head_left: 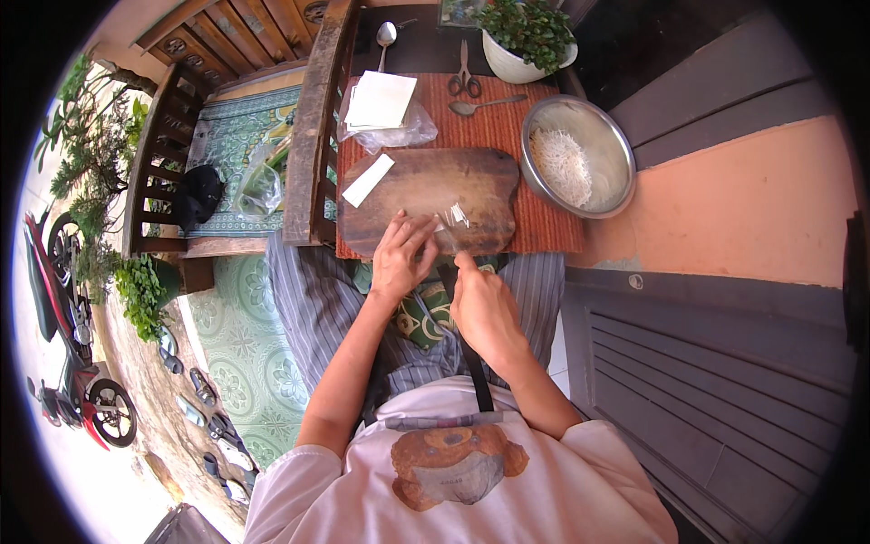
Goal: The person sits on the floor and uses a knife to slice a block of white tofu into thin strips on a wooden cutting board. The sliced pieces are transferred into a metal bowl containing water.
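Note:
A dark wooden cutting board (pixel 408 181) lies before me. My right hand (pixel 485 304) is closed round the handle of a knife (pixel 447 239), its blade down at the board's near part. My left hand (pixel 405 256) rests beside the blade with fingers bent and pressed down on a white strip, mostly hidden beneath them. Fine white shreds (pixel 457 215) lie just beyond the knife. A wider flat white strip (pixel 369 180) sits apart at the board's left. Behind the board, white rectangular sheets (pixel 381 100) are stacked on a clear plastic bag (pixel 410 129).
A metal bowl (pixel 625 172) with white shreds stands right of the board on an orange-red woven mat (pixel 548 231). Scissors (pixel 464 77), two spoons (pixel 386 36) and a potted plant (pixel 526 45) are farther back. A wooden bench (pixel 317 118) borders the left.

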`<move>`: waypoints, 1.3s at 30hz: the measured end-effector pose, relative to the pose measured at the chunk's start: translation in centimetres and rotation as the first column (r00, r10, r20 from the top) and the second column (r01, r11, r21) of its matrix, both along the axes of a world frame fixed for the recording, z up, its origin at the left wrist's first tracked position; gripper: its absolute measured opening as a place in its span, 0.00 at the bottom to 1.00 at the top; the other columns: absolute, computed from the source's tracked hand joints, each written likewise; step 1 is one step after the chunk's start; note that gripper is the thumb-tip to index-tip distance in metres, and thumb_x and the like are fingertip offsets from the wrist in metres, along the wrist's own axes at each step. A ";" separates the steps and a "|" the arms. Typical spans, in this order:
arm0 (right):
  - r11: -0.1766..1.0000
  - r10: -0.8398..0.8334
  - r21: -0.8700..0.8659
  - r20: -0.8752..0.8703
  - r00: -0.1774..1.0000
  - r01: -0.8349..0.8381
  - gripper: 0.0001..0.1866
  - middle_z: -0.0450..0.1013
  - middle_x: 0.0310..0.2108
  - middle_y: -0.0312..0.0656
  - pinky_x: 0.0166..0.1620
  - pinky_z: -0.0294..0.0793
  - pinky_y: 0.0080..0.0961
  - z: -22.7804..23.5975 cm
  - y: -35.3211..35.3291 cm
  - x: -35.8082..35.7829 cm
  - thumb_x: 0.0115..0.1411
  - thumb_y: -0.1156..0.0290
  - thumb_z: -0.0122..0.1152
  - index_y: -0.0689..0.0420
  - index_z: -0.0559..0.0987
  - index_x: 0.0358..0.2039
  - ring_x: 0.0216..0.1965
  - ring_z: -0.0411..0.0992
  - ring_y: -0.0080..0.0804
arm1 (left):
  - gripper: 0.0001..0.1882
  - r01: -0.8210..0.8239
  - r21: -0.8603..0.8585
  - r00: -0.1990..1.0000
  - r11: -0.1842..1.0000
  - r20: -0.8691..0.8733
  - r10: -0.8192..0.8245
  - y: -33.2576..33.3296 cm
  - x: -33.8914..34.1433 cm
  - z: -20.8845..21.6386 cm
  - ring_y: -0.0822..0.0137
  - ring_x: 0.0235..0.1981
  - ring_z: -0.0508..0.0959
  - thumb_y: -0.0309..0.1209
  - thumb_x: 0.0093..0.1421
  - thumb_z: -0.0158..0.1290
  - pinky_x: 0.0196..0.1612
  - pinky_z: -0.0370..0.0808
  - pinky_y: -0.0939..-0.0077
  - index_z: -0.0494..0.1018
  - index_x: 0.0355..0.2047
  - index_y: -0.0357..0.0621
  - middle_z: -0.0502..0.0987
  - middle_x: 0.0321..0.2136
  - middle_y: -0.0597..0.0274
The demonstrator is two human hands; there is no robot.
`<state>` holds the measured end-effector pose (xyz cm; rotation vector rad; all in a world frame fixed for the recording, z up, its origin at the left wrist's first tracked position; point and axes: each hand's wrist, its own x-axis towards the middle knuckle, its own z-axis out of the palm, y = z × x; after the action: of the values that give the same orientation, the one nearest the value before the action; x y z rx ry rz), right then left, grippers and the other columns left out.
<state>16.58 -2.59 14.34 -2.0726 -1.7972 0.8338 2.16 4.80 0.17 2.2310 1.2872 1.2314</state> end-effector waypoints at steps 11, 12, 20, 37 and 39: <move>1.000 0.020 0.001 -0.035 0.999 -0.020 0.11 0.78 0.29 0.71 0.42 0.79 0.60 1.4 0.8 0.2 0.67 0.79 0.54 0.68 0.76 0.48 0.38 0.79 0.71 | 0.20 -0.005 -0.012 1.000 1.000 0.006 0.005 0.0 0.2 0.2 0.52 0.49 0.82 0.21 0.57 0.63 0.67 0.75 0.53 0.84 0.50 0.44 0.84 0.47 0.59; 1.000 0.021 0.010 -0.041 0.999 -0.021 0.10 0.77 0.29 0.71 0.42 0.79 0.60 1.4 0.6 0.3 0.67 0.79 0.55 0.68 0.76 0.48 0.38 0.79 0.71 | 0.19 -0.007 -0.010 1.000 1.000 0.005 0.007 0.0 0.2 0.2 0.52 0.49 0.82 0.21 0.57 0.63 0.67 0.75 0.53 0.84 0.50 0.44 0.84 0.47 0.59; 0.996 0.010 -0.092 -0.015 1.000 -0.011 0.11 0.78 0.29 0.70 0.42 0.79 0.61 1.8 -1.1 0.3 0.69 0.77 0.54 0.66 0.75 0.49 0.37 0.80 0.71 | 0.18 -0.006 -0.028 1.000 1.000 0.018 0.007 0.0 0.2 0.2 0.53 0.49 0.82 0.21 0.57 0.64 0.67 0.75 0.53 0.84 0.48 0.43 0.84 0.47 0.60; 0.980 -0.098 0.153 -0.185 0.978 0.127 0.12 0.82 0.40 0.61 0.42 0.80 0.52 -4.3 -2.3 2.6 0.73 0.74 0.56 0.58 0.76 0.55 0.43 0.80 0.65 | 0.14 0.023 -0.090 0.998 0.996 0.060 -0.017 0.4 0.1 0.6 0.53 0.49 0.82 0.22 0.61 0.64 0.68 0.74 0.53 0.85 0.47 0.41 0.85 0.48 0.58; 0.988 -0.122 0.078 -0.155 0.980 0.135 0.11 0.82 0.41 0.60 0.43 0.80 0.52 -3.6 -1.8 2.5 0.73 0.74 0.56 0.58 0.76 0.54 0.43 0.80 0.65 | 0.13 0.032 -0.096 0.998 0.995 0.051 -0.027 0.4 0.0 0.6 0.53 0.49 0.82 0.22 0.61 0.64 0.68 0.74 0.53 0.85 0.47 0.41 0.85 0.48 0.58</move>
<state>19.08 -4.43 10.79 -1.9901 -1.5756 0.8345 2.16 5.23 0.78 2.1311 1.2626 1.1808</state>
